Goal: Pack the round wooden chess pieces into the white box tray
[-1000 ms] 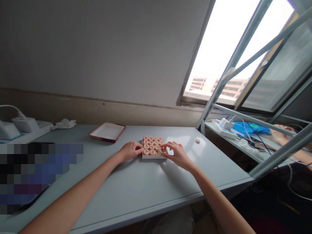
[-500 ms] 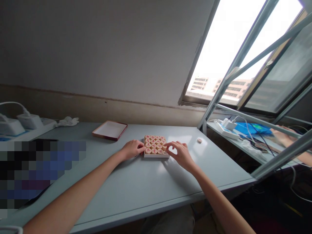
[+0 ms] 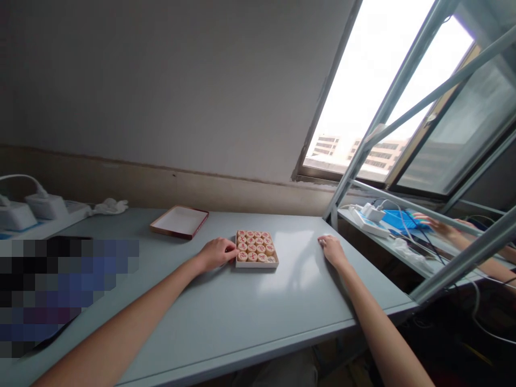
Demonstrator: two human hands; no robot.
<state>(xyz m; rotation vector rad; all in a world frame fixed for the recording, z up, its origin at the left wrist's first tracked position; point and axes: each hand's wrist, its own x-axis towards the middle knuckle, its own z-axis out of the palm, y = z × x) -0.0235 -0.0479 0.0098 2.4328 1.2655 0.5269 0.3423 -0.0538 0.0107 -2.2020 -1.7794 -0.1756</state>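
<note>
A shallow box (image 3: 257, 265) on the desk holds rows of round wooden Chinese chess pieces (image 3: 252, 248) with red characters. The piece in its near right corner (image 3: 271, 259) sits lower than the others. My left hand (image 3: 215, 253) is closed at the box's left side, thumb and fingertips on its edge. Well to the right of the box, my right hand (image 3: 332, 251) rests low over the desk with fingers drawn together at a chess piece, which they mostly hide. The box's lid (image 3: 180, 221) lies hollow side up, behind and left of the box.
Power strips with chargers stand at the far left (image 3: 44, 209) and on the neighbouring desk (image 3: 373, 215). A metal frame post (image 3: 363, 145) rises at the desk's right edge (image 3: 374, 312). Beyond it, another person's hand (image 3: 437, 223) is near a blue tray (image 3: 399, 219).
My right hand has left the box's right side and moved right to the loose chess piece. My left hand stays at the box. The view has shifted slightly.
</note>
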